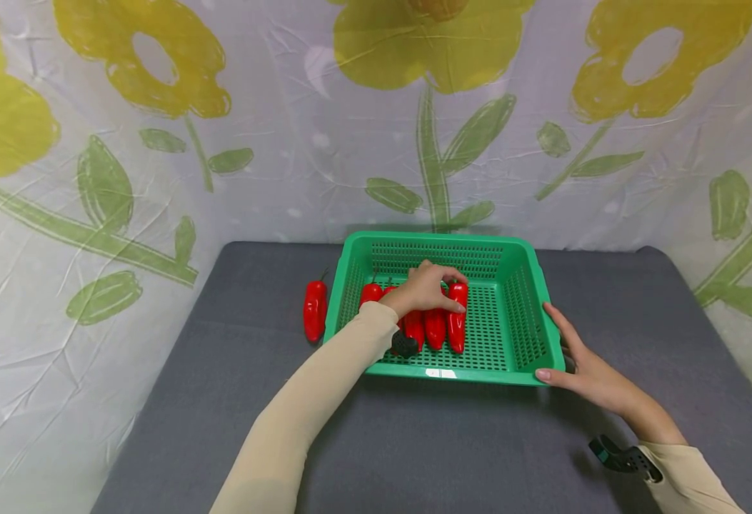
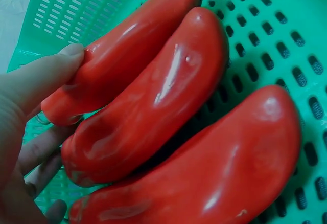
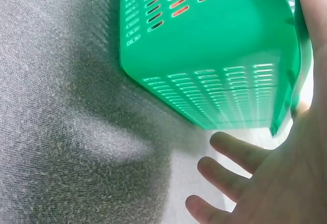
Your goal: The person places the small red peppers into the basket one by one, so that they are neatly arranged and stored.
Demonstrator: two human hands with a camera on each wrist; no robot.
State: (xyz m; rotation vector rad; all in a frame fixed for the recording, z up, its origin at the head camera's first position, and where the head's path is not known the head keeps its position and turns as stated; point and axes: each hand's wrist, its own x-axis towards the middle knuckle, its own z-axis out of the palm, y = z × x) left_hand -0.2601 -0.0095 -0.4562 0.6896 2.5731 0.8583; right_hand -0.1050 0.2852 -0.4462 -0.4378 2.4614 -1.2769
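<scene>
My left hand [image 1: 428,287] reaches into a green plastic basket [image 1: 440,373] and pinches the rightmost red pepper [image 1: 456,328] near its stem end. In the left wrist view the thumb lies on that glossy pepper [image 2: 135,45], with the other fingers partly hidden behind it. More red peppers [image 2: 153,121] lie side by side to its left in the basket, some covered by the hand and sleeve. At the basket's near right corner my right hand [image 1: 597,375] holds the rim between thumb and index finger. Its other fingers [image 3: 225,178] stay spread outside the basket wall [image 3: 214,45].
One red pepper [image 1: 314,310] lies on the dark grey tabletop [image 1: 453,442], just left of the basket. A light cloth [image 1: 286,157] printed with yellow flowers hangs behind and at both sides of the table.
</scene>
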